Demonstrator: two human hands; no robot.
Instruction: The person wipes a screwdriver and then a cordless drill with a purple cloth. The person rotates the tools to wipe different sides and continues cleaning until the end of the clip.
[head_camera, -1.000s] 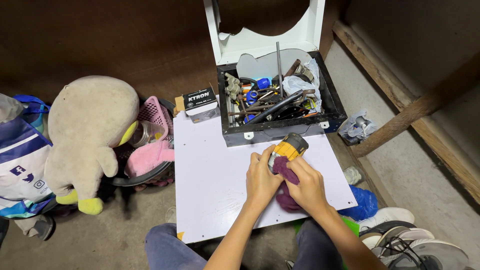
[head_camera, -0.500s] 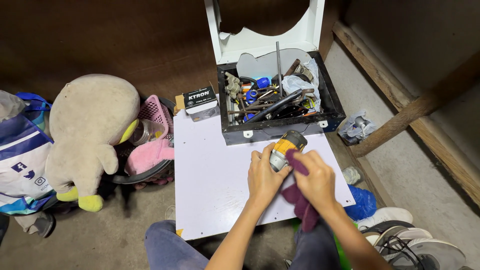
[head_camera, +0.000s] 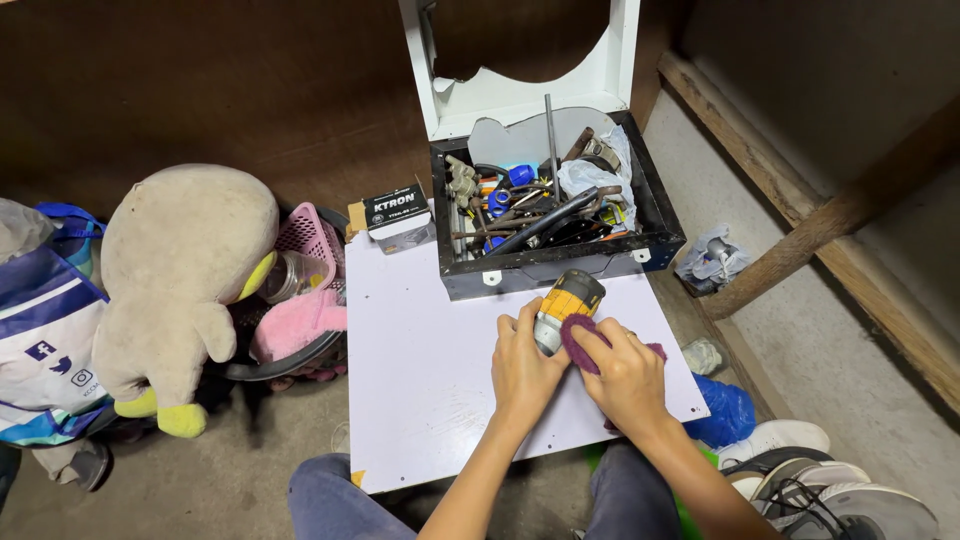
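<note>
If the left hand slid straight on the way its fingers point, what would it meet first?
The left hand points up the white board, beside the yellow and grey tool it grips. Straight ahead, it would probably meet the front wall of the black tool-filled box first.

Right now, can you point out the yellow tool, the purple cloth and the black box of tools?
yellow tool (head_camera: 566, 300), head view, on its yellow body.
purple cloth (head_camera: 580, 335), head view, on the fold against the tool.
black box of tools (head_camera: 560, 267), head view, on its front wall.
</note>
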